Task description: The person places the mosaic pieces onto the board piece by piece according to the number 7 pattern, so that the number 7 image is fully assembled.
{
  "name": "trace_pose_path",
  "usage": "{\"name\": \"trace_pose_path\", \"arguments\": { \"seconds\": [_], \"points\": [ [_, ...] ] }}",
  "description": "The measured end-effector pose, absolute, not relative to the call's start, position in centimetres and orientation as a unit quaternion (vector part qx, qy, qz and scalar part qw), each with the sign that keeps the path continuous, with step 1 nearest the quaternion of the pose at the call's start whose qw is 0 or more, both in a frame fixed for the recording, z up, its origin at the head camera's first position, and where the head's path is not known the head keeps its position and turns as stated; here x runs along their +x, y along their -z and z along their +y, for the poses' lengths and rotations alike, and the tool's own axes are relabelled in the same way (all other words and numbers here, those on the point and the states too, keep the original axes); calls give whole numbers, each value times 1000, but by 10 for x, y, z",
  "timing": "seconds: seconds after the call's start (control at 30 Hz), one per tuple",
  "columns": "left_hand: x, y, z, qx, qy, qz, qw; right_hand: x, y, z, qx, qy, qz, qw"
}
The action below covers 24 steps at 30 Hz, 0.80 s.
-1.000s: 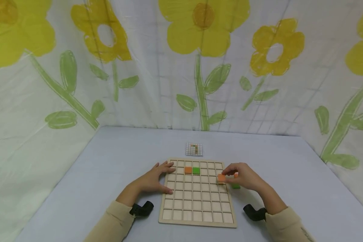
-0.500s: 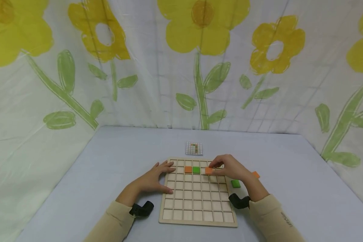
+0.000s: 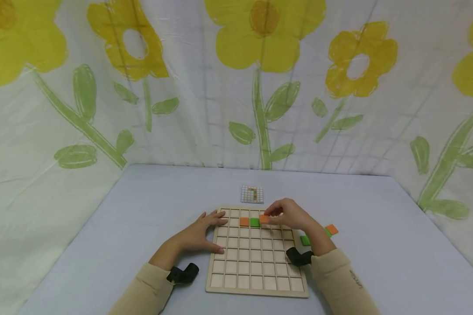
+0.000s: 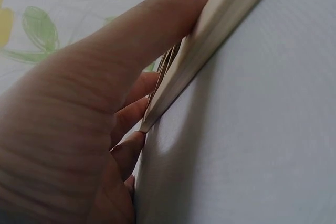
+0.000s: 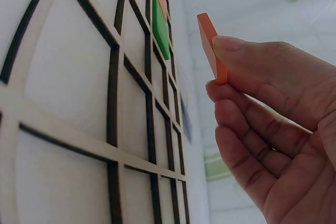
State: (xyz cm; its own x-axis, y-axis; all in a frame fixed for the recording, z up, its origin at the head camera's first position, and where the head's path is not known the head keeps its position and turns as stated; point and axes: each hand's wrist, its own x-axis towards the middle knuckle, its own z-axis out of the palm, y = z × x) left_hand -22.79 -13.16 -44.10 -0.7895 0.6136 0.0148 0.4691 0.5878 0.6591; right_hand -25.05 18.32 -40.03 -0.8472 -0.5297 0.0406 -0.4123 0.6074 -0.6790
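Note:
A wooden grid board (image 3: 244,254) lies on the table, with an orange tile (image 3: 244,222) and a green tile (image 3: 254,222) side by side in its second row from the far edge. Between thumb and fingertips my right hand (image 3: 293,215) pinches another orange tile (image 5: 212,51), just right of the green one. The right wrist view shows that tile tilted and apart from the grid. My left hand (image 3: 195,236) rests along the board's left edge, fingers spread on its rim; in the left wrist view the thumb (image 4: 152,22) lies against the wooden side.
Beyond the board lies a small printed grid card (image 3: 252,194) with coloured squares. To the right, partly behind the right forearm, are a loose green tile (image 3: 305,240) and a loose orange tile (image 3: 331,229), with more green showing beside it. A flowered curtain (image 3: 205,109) hangs behind the table.
My right hand has carried the orange tile leftward from the board's right edge to beside the green tile. Loose tiles behind that forearm have come into sight. My left hand stays put.

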Motion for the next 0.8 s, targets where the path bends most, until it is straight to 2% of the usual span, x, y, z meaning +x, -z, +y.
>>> {"name": "trace_pose_path", "arguments": {
  "seconds": [0.43, 0.8],
  "points": [
    [-227, 442, -132, 305, -338, 883, 112, -253, 418, 186, -230, 381, 888, 112],
    [-227, 441, -133, 300, -339, 885, 111, -253, 420, 186, -231, 385, 887, 110]
  ]
}}
